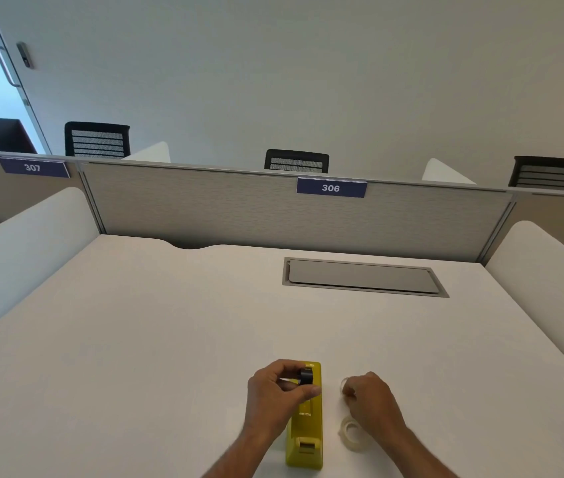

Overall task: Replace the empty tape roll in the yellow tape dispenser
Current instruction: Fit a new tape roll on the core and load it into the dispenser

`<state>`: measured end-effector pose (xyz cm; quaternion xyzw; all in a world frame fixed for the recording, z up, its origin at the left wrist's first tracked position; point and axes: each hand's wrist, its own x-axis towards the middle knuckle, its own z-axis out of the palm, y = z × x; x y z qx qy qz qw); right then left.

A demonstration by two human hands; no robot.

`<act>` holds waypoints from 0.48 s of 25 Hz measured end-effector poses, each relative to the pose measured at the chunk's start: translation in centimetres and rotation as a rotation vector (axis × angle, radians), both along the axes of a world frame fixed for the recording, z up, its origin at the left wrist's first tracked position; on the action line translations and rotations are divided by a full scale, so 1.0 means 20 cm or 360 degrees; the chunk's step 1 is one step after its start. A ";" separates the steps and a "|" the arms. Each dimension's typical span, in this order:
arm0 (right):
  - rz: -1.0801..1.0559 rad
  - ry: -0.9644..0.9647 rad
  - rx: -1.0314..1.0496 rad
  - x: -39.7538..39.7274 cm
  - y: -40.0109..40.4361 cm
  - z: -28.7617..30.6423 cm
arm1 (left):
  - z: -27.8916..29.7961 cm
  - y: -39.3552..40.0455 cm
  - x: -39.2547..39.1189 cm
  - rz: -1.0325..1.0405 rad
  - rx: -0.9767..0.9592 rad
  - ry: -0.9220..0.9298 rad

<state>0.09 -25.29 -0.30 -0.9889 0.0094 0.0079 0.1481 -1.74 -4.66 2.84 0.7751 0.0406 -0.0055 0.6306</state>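
Observation:
The yellow tape dispenser lies lengthwise on the white desk, near its front edge. My left hand is over the dispenser's far end, pinching a small black spindle between thumb and fingers. To the right, my right hand rests on the desk with its fingers closed on a thin, clear ring, the empty roll core as far as I can tell. A full clear tape roll lies flat on the desk just under my right wrist.
A grey cable hatch is set into the desk at the back right. White side panels flank the desk, and a grey partition with a "306" label closes the far side. Black chairs stand beyond it.

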 end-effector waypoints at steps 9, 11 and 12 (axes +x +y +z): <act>0.0055 -0.0118 0.0330 -0.07 -0.05 -0.02 | 0.00 -0.01 0.00 0.0018 0.0033 0.0114; 0.0203 -0.0036 0.0271 -0.12 -0.08 -0.04 | 0.00 -0.01 0.00 0.0049 0.0009 0.0147; 0.0299 0.0003 0.0212 -0.14 -0.09 -0.05 | 0.00 -0.01 0.00 0.0069 -0.0007 0.0162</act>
